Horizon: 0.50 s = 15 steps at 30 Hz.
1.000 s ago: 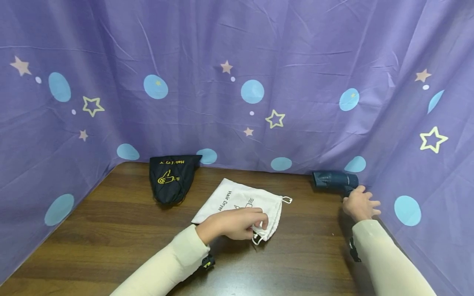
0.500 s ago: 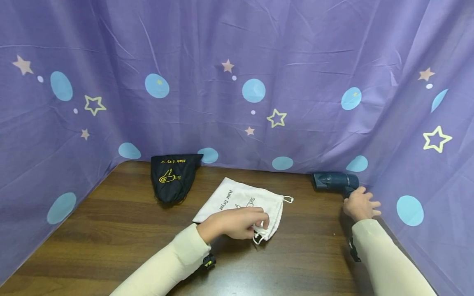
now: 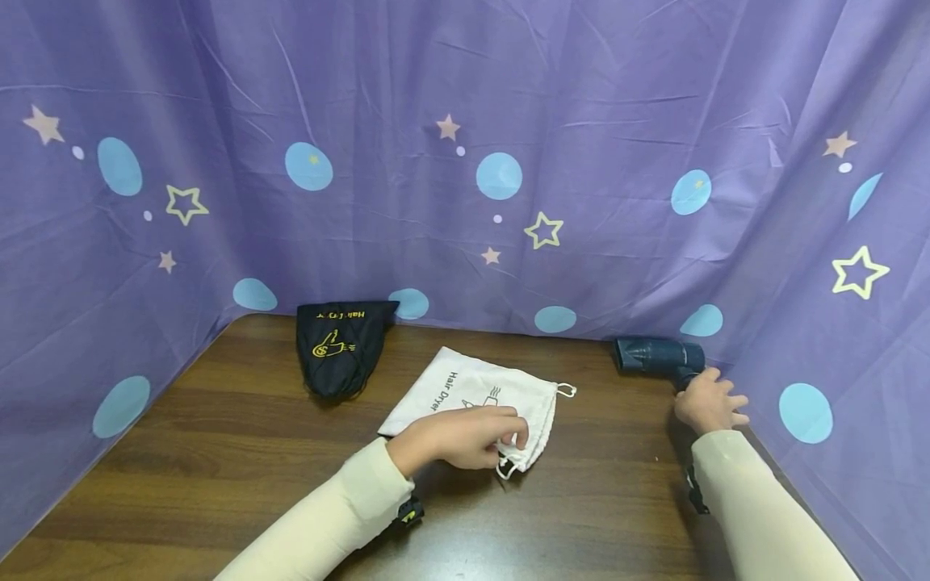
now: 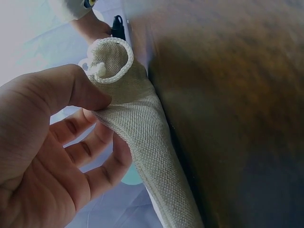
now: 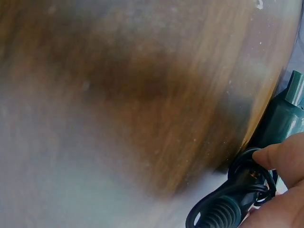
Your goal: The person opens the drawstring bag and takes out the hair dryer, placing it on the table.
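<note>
A white drawstring bag printed "Hair Dryer" lies on the table in the head view. My left hand is over its drawstring end. The left wrist view shows the thumb and fingers of my left hand pinching the lip of the bag, beside a knotted cord loop. At the back right lies a dark teal hair dryer, nozzle to the left. My right hand is at its handle. Close up, the thumb of my right hand presses the black power cord looped around the handle.
A black drawstring bag with yellow print lies at the back left. Purple curtain with stars and dots hangs along the back and both sides of the brown wooden table.
</note>
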Tool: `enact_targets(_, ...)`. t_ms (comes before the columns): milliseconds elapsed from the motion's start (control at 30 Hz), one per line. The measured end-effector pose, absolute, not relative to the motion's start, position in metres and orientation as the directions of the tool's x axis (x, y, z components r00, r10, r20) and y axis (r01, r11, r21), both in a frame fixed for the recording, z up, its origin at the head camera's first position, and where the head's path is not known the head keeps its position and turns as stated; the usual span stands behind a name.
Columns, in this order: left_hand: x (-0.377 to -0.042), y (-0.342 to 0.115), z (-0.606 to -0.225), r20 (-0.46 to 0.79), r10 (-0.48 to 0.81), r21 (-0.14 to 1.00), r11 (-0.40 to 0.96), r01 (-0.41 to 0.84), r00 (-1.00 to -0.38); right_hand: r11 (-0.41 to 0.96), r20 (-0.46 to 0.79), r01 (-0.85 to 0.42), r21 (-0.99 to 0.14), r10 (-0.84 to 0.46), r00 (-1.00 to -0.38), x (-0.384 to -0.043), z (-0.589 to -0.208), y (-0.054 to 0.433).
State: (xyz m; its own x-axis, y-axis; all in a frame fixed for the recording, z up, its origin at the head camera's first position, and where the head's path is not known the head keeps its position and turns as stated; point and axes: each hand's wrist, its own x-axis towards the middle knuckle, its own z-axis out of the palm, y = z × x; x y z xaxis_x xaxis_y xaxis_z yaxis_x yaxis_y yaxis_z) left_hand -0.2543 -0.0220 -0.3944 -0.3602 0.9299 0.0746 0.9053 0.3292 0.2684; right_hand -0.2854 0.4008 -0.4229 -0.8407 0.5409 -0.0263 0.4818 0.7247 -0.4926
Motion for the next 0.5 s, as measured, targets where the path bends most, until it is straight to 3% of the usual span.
enact_targets(267,-0.2539,-0.0218,-0.3936,0.079,0.930,0.268,0.326,0.906,-0.358,0.769,-0.008,0.467,-0.437,0.516,-0.857,-0.2834,-0.4215,0.4020)
enact_targets(500,-0.2550,-0.0218,-0.3939,0.082,0.930,0.265,0.327,0.907,-0.359,0.843,0.069,0.370,-0.391,0.427,-0.902,-0.2780,-0.4139,0.4011)
